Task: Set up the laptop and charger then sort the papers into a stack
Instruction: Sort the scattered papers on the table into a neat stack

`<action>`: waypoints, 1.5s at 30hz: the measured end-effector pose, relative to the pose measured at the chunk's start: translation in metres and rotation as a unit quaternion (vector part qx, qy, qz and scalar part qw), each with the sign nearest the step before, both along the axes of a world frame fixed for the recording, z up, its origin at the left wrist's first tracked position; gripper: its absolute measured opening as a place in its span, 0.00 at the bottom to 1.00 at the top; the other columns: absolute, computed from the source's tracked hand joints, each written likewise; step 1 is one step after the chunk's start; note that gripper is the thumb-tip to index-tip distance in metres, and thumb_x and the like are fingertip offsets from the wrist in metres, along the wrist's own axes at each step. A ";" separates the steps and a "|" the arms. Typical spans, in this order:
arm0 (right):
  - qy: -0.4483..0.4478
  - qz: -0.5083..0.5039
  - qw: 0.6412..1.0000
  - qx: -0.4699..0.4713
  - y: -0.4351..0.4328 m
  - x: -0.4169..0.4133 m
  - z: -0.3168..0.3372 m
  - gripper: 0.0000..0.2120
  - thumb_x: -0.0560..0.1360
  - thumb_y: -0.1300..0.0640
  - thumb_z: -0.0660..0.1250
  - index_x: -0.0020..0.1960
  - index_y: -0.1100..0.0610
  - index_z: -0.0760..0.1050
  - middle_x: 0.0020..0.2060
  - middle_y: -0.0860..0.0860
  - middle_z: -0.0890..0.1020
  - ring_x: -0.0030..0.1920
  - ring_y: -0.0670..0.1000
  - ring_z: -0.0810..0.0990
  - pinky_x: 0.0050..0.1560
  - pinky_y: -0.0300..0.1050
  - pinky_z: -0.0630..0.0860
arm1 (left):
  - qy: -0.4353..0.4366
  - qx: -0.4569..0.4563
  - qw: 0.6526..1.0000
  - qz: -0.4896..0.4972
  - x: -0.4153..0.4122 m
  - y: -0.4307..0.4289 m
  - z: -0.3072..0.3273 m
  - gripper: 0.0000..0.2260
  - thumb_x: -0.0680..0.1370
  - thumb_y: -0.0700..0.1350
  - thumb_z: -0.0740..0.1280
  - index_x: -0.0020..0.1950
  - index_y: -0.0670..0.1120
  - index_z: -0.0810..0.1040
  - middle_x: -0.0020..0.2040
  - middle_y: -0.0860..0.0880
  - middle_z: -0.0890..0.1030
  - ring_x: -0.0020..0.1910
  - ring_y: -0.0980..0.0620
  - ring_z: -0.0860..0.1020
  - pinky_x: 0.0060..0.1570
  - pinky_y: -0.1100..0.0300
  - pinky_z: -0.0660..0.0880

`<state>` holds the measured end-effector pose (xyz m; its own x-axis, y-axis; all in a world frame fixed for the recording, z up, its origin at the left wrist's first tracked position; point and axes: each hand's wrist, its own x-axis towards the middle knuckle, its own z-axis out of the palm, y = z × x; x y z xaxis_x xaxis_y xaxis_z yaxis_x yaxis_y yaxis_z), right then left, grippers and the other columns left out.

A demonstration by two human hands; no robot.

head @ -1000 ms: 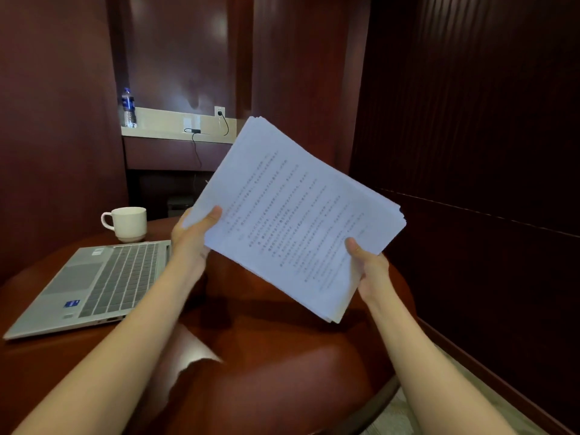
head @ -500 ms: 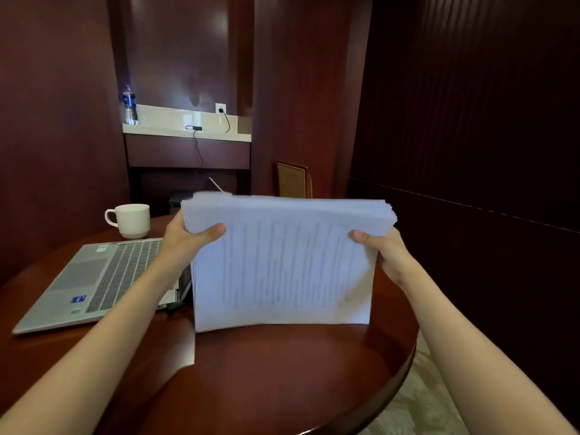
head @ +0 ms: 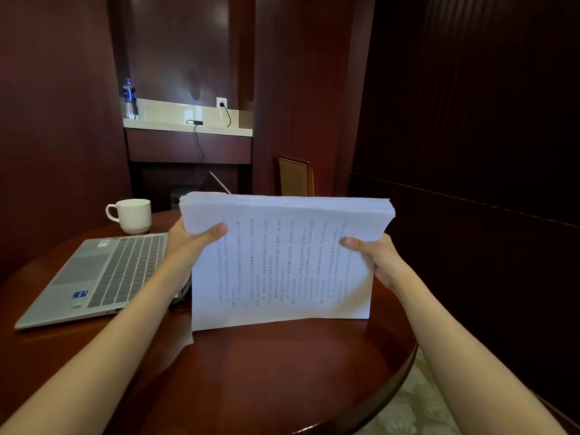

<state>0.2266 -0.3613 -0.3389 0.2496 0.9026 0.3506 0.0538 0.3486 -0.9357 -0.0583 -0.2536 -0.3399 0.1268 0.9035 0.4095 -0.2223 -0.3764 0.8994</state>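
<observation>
left hand (head: 191, 243) and right hand (head: 373, 255) grip papers (head: 282, 262) upright on bench (head: 282, 372) | risk: uneven tapping lets sheets fan, slide off

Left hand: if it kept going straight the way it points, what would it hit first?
The papers. The left hand grips their left edge with its thumb on the front sheet, so it would push straight into them. What lies behind them is hidden.
</observation>
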 end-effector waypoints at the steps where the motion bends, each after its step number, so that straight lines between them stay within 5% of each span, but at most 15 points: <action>1: 0.006 -0.007 1.000 0.000 0.000 -0.001 0.000 0.23 0.58 0.64 0.77 0.51 0.54 0.77 0.46 0.49 0.84 0.47 0.50 0.84 0.47 0.44 0.80 | -0.012 -0.005 1.000 0.002 0.002 -0.002 -0.001 0.10 0.71 0.38 0.71 0.48 0.51 0.77 0.42 0.57 0.82 0.39 0.62 0.82 0.40 0.64 0.75; 4: 0.025 -0.029 0.999 0.011 0.001 -0.003 0.007 0.17 0.64 0.65 0.73 0.51 0.55 0.77 0.49 0.51 0.83 0.50 0.53 0.82 0.51 0.48 0.78 | -0.041 -0.018 0.999 0.020 0.006 -0.006 0.006 0.10 0.71 0.38 0.72 0.43 0.52 0.77 0.37 0.58 0.82 0.32 0.64 0.81 0.35 0.66 0.75; 9: 0.007 -0.015 1.000 0.005 0.003 -0.002 0.018 0.23 0.58 0.63 0.76 0.52 0.55 0.78 0.50 0.52 0.83 0.50 0.53 0.83 0.51 0.49 0.79 | -0.033 -0.006 0.999 0.023 -0.002 -0.006 0.020 0.09 0.71 0.37 0.71 0.44 0.50 0.76 0.43 0.54 0.80 0.41 0.57 0.79 0.44 0.61 0.76; 18: 0.029 -0.015 0.999 -0.008 0.001 -0.012 -0.002 0.17 0.62 0.63 0.73 0.50 0.54 0.78 0.46 0.48 0.84 0.49 0.51 0.82 0.51 0.46 0.78 | 0.033 -0.011 0.999 0.027 -0.003 -0.015 -0.003 0.14 0.71 0.36 0.71 0.44 0.55 0.74 0.43 0.59 0.77 0.37 0.67 0.78 0.38 0.70 0.73; 23: 0.058 -0.039 0.998 -0.002 0.002 -0.016 0.000 0.13 0.68 0.66 0.71 0.52 0.57 0.78 0.47 0.51 0.84 0.48 0.53 0.83 0.49 0.48 0.79 | 0.084 -0.033 0.996 0.027 -0.008 -0.021 -0.012 0.12 0.71 0.38 0.73 0.50 0.50 0.76 0.44 0.58 0.77 0.45 0.58 0.77 0.51 0.57 0.72; 27: 0.083 -0.008 0.994 -0.068 0.000 -0.011 0.015 0.08 0.72 0.65 0.69 0.50 0.57 0.78 0.38 0.49 0.86 0.38 0.49 0.85 0.34 0.42 0.81 | 0.053 -0.049 0.996 0.044 -0.009 -0.033 -0.001 0.14 0.71 0.40 0.73 0.54 0.48 0.76 0.43 0.58 0.78 0.42 0.59 0.77 0.46 0.60 0.73; 31: 0.102 0.004 0.971 -0.218 -0.002 -0.007 0.018 0.12 0.69 0.60 0.71 0.52 0.60 0.79 0.38 0.54 0.86 0.36 0.52 0.85 0.33 0.46 0.82 | 0.095 -0.127 0.987 0.027 -0.015 -0.050 -0.006 0.12 0.72 0.44 0.73 0.53 0.45 0.77 0.48 0.49 0.80 0.41 0.54 0.79 0.38 0.62 0.73; 33: 0.085 -0.002 0.954 -0.286 -0.003 -0.008 0.011 0.09 0.70 0.60 0.71 0.50 0.59 0.79 0.37 0.55 0.86 0.35 0.52 0.85 0.33 0.47 0.82 | 0.126 -0.182 0.975 0.021 -0.020 -0.059 -0.014 0.13 0.72 0.46 0.72 0.53 0.42 0.77 0.50 0.47 0.80 0.40 0.50 0.79 0.38 0.60 0.73; 37: 0.023 -0.014 0.923 -0.385 -0.007 -0.013 -0.009 0.30 0.60 0.56 0.76 0.60 0.60 0.76 0.51 0.57 0.83 0.50 0.56 0.82 0.55 0.55 0.77 | 0.205 -0.263 0.943 0.003 -0.034 -0.074 -0.032 0.12 0.73 0.47 0.72 0.51 0.42 0.76 0.43 0.45 0.81 0.35 0.51 0.78 0.34 0.59 0.72; 40: -0.105 -0.026 0.890 -0.442 -0.007 -0.025 -0.019 0.43 0.56 0.51 0.79 0.67 0.61 0.69 0.58 0.58 0.78 0.58 0.60 0.77 0.63 0.59 0.71 | 0.269 -0.282 0.921 -0.018 -0.044 -0.079 -0.046 0.13 0.73 0.46 0.71 0.53 0.40 0.77 0.42 0.45 0.81 0.37 0.50 0.79 0.32 0.59 0.72; 45: -0.284 -0.094 0.830 -0.471 0.002 -0.041 -0.037 0.47 0.66 0.41 0.74 0.74 0.60 0.56 0.70 0.57 0.68 0.66 0.61 0.70 0.65 0.59 0.69 | 0.352 -0.284 0.891 -0.041 -0.057 -0.080 -0.050 0.10 0.74 0.49 0.70 0.48 0.43 0.75 0.42 0.47 0.80 0.39 0.51 0.79 0.33 0.60 0.73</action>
